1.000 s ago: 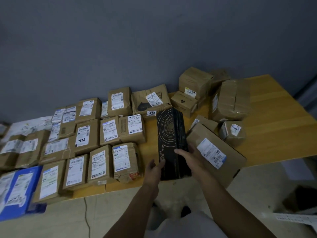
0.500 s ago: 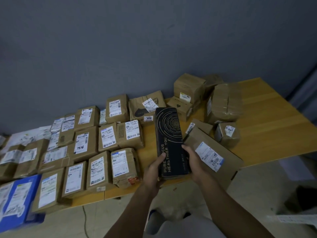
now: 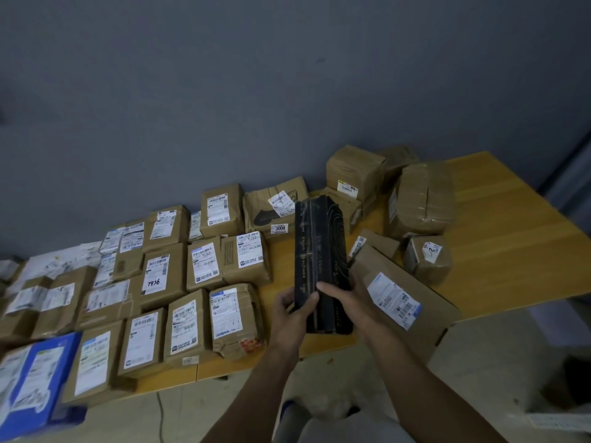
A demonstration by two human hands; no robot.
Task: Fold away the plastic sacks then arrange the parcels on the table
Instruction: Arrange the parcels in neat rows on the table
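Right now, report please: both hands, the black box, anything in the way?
Left hand and right hand both grip black box, near end. Box tilted, over table front. Flat parcel close at right.

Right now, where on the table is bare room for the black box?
Widest: the right end of the table, past the taped bundle. Narrower: the strip between the crumpled parcel and flat carton. The left rows are packed tight.

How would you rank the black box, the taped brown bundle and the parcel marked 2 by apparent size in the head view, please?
1. black box, held up nearer the camera, so its lead is unsure
2. taped brown bundle
3. parcel marked 2, clearly smallest
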